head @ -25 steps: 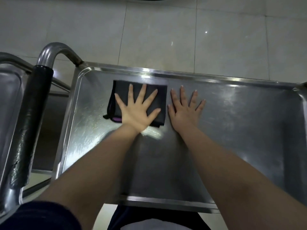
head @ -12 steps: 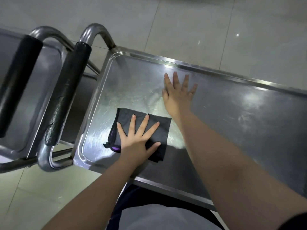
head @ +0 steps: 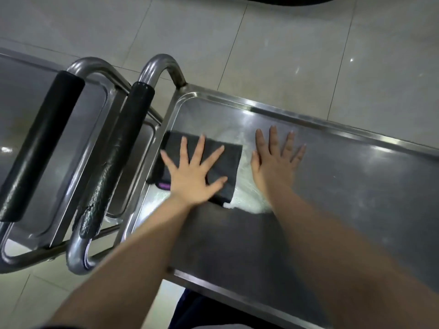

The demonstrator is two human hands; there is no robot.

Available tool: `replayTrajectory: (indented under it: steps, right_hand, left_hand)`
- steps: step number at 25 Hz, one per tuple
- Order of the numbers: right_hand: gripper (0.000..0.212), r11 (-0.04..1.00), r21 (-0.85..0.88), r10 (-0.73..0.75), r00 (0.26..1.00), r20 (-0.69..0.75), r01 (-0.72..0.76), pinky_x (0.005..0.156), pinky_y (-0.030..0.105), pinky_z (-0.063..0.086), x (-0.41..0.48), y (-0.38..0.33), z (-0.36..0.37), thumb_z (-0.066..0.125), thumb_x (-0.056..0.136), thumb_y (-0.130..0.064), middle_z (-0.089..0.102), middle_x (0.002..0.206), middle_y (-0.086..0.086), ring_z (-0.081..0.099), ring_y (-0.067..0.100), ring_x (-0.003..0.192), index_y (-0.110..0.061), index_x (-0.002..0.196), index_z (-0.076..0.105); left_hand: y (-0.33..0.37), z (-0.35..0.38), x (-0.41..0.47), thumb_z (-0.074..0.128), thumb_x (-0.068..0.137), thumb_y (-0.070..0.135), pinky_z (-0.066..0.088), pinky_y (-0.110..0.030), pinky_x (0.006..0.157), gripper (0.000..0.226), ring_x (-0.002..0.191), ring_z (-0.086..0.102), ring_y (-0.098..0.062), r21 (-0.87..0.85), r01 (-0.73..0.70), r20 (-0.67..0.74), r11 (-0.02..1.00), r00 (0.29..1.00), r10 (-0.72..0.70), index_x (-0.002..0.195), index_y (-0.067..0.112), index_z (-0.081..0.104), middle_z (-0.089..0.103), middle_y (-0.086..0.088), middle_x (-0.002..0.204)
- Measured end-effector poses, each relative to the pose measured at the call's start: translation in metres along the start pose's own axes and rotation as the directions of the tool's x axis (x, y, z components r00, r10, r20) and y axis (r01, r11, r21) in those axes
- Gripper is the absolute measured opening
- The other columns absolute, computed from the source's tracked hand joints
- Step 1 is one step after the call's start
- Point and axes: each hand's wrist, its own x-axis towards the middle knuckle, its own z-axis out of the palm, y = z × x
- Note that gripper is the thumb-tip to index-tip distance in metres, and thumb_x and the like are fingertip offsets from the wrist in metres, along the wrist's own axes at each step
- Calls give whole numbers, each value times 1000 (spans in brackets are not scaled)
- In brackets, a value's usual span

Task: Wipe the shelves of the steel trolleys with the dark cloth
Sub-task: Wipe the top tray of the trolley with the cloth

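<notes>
Head view looks down on the top shelf (head: 356, 186) of a steel trolley, and we see both bare forearms reaching out over it. The left hand (head: 192, 179) lies flat on the dark cloth (head: 231, 162), its fingers (head: 184, 148) straight and spread wide, pressing the cloth down rather than gripping it. The cloth sits folded into a rough rectangle at the shelf's left end, its left edge touching the raised rim there, with a small purple tag (head: 164, 185) showing at its near left corner. Just beside the cloth, the right hand (head: 275, 162) rests palm down on bare steel, fingers (head: 273, 138) straight and only slightly apart, holding nothing. We notice a pale, smeared patch on the metal between the two hands; the steel further right looks dull and scuffed. At the trolley's left end a curved steel handle carries a worn black grip (head: 126, 143). A second trolley (head: 19, 96) stands close against it on the left, with its own black grip (head: 40, 143). Pale floor tiles (head: 261, 43) lie beyond.
</notes>
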Motion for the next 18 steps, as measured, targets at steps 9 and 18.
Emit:
replayTrajectory:
  steps: [9,18]
  right_hand:
    - [58,1000,5,1,1000,26,-1,109,68,-13,4,0,-2,-3,95,-53,-18,162,-5,-23,40,145,-42,150,-19]
    - [56,999,19,-33,998,50,32,106,72,-12,4,-7,-2,-2,95,-57,-16,162,-9,-21,42,145,-47,147,-19]
  left_hand:
    - [0,-23,104,14,81,83,-7,-76,105,73,148,-12,-38,30,-103,51,994,994,102,146,58,-6,-9,6,164]
    - [-40,22,-77,24,86,80,1,-76,107,74,149,-2,-38,61,-45,-59,997,997,49,152,50,10,-1,4,165]
